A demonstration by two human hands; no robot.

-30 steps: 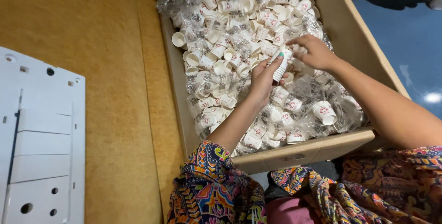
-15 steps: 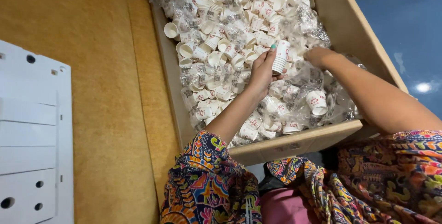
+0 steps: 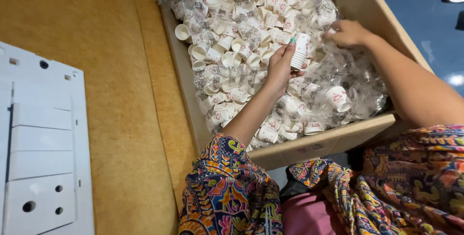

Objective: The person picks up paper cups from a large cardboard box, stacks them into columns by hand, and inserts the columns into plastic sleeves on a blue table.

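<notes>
Nearest the camera, two sleeves of bright paisley cloth (image 3: 227, 191) reach forward over the near wall of a cardboard box (image 3: 319, 143). To the left, a white plastic panel (image 3: 41, 143) with round holes lies flat on the tan surface (image 3: 106, 71), well apart from the box.

The box is filled from wall to wall with small white paper cups (image 3: 232, 42), most of them in short stacks sealed in crinkled clear plastic wrap (image 3: 353, 75), lying every way: some on their sides, some mouth up.

Above the middle of the box, the left hand (image 3: 280, 68) is closed around a short stack of nested cups (image 3: 299, 51). The stack stands nearly upright, its long axis running toward the far wall and tilted slightly right, with the fingertips on its upper part. Just beyond and to the right, near the right wall, the right hand (image 3: 348, 33) pinches clear wrap, fingers curled; the two hands are close but apart.
</notes>
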